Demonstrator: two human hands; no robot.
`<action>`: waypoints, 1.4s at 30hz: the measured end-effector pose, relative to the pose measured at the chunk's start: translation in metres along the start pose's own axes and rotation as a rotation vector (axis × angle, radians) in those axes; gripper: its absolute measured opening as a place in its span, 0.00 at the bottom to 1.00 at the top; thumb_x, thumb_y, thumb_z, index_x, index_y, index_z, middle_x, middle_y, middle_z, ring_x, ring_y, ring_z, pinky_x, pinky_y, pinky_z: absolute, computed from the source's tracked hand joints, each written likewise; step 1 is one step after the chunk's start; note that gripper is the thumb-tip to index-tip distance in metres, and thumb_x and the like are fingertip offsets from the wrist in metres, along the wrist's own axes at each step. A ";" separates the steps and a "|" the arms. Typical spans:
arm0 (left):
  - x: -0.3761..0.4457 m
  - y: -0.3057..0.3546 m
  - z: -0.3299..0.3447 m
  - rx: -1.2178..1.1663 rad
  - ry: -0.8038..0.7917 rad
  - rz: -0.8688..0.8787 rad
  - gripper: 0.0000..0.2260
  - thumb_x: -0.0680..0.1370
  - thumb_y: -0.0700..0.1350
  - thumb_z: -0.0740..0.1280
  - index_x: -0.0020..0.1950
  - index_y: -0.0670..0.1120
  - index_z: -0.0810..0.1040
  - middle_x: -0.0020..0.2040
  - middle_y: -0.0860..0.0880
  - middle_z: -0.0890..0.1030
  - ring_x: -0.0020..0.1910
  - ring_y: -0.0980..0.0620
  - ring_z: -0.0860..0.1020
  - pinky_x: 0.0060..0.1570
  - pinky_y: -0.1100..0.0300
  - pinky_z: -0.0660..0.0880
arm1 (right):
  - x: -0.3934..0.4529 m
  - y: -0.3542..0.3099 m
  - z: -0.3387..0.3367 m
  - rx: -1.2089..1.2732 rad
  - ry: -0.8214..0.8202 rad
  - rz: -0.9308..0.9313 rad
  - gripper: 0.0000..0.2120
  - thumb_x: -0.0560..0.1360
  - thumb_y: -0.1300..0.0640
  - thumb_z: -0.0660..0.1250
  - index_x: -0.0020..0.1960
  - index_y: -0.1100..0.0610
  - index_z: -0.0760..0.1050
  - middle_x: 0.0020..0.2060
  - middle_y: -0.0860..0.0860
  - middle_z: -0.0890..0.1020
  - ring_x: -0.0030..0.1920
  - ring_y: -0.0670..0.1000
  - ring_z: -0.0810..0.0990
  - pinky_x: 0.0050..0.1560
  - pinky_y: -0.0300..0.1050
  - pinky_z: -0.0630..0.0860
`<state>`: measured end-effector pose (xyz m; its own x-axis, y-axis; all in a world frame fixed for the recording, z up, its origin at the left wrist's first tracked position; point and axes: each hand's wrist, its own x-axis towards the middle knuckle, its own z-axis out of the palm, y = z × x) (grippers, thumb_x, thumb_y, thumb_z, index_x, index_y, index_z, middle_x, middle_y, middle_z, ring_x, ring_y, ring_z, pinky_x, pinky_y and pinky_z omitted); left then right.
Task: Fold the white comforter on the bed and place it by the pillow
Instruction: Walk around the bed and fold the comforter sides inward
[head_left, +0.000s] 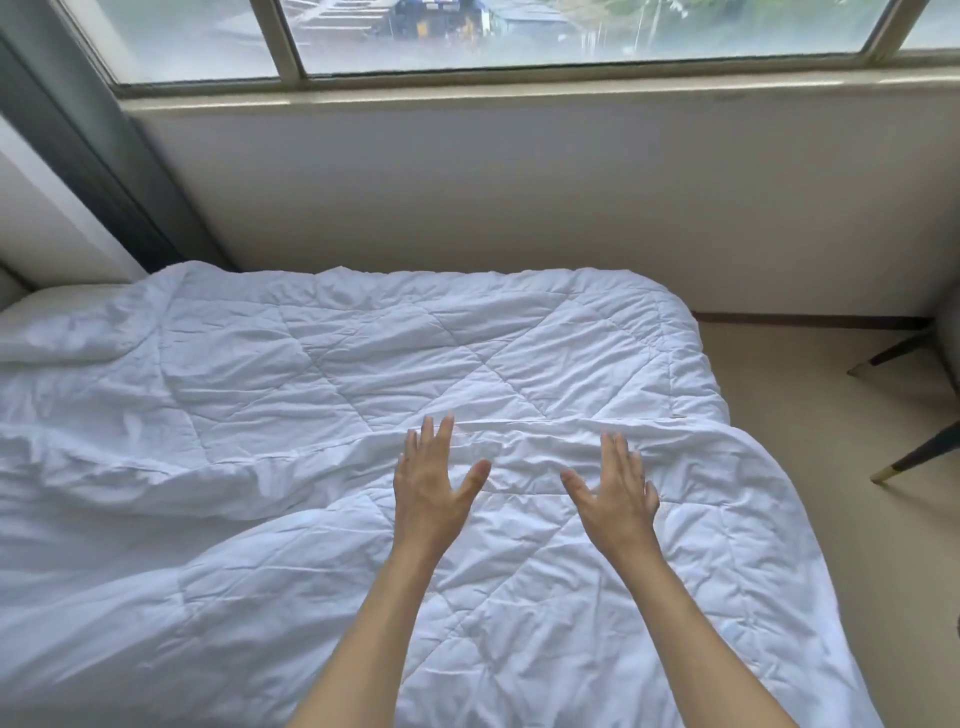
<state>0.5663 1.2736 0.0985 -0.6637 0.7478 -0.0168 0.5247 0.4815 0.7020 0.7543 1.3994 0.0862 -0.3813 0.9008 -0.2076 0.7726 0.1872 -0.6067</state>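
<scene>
The white quilted comforter lies spread and wrinkled over the bed, with a near layer folded over so that its edge runs across the middle. My left hand is flat, fingers straight and spread, over that folded edge. My right hand is stretched out the same way a little to the right. Neither hand grips any cloth. The comforter's right side hangs off the bed toward the floor. A pale pillow peeks out at the far left, mostly hidden by the comforter.
A white wall under a wide window runs along the bed's far side. A dark curtain hangs at the left. Beige floor lies to the right, where dark chair legs with gold tips stand.
</scene>
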 end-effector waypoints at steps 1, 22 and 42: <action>-0.011 0.004 -0.016 -0.012 0.021 0.013 0.41 0.72 0.74 0.55 0.81 0.58 0.56 0.83 0.51 0.54 0.82 0.48 0.46 0.79 0.46 0.48 | -0.014 -0.012 -0.006 0.008 0.015 -0.025 0.38 0.79 0.37 0.60 0.82 0.49 0.48 0.82 0.47 0.49 0.81 0.55 0.45 0.76 0.62 0.47; -0.276 0.005 -0.218 -0.028 0.220 0.232 0.39 0.74 0.77 0.49 0.81 0.61 0.53 0.83 0.52 0.52 0.82 0.50 0.44 0.78 0.46 0.45 | -0.347 -0.106 -0.053 -0.011 0.227 -0.330 0.44 0.72 0.28 0.50 0.81 0.50 0.49 0.82 0.49 0.52 0.81 0.55 0.48 0.77 0.65 0.50; -0.447 0.238 0.014 -0.039 0.073 0.460 0.34 0.75 0.73 0.52 0.79 0.67 0.48 0.83 0.56 0.50 0.82 0.54 0.41 0.78 0.51 0.40 | -0.468 0.191 -0.287 -0.060 0.423 -0.122 0.45 0.70 0.22 0.44 0.81 0.44 0.44 0.81 0.42 0.46 0.81 0.49 0.41 0.78 0.57 0.41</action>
<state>0.9954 1.0604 0.2633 -0.4033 0.8449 0.3513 0.7538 0.0890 0.6511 1.2257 1.1259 0.2879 -0.2398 0.9494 0.2028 0.7677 0.3133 -0.5589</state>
